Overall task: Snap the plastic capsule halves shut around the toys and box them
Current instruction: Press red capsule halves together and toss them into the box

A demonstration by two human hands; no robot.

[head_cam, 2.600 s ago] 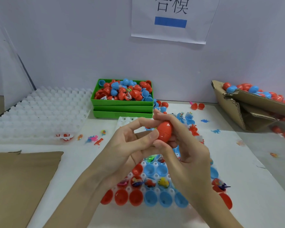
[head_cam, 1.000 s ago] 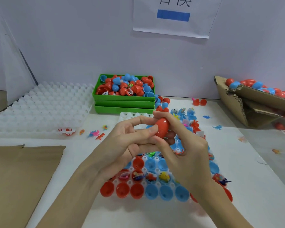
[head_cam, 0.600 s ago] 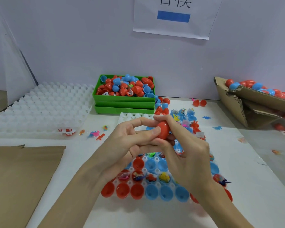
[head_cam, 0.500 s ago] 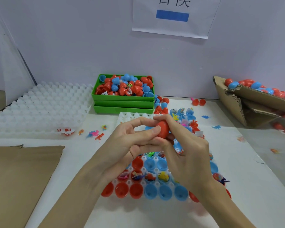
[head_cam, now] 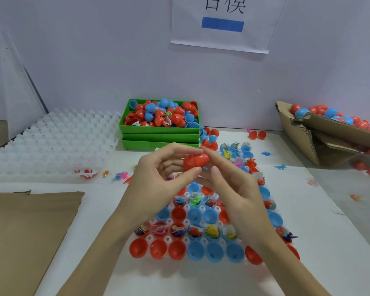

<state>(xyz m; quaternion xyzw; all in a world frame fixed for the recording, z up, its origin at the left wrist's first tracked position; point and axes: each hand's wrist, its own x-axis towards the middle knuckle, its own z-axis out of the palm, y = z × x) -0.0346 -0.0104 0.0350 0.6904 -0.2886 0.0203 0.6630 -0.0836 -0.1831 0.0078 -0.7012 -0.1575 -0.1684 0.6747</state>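
- Red capsule [head_cam: 195, 161]: closed, held above the cell tray [head_cam: 169, 239] on the counter [head_cam: 308, 210].
- Left hand [head_cam: 158, 180]: thumb and forefinger pinching capsule's wide end.
- Right hand [head_cam: 233, 186]: fingertips pinching its narrow end.
- Cardboard box [head_cam: 329, 133]: holds finished capsules, far right.

White paper sign [head_cam: 221, 23] on back wall, printed characters cut off at top, blue bar beneath them. Flat brown cardboard sheet [head_cam: 24, 231] lies at near left on the white tabletop [head_cam: 329, 242]. Tilted clear panel [head_cam: 19, 82] leans at far left by the wall. Small torn scrap [head_cam: 338, 210] sits on the tabletop at right.
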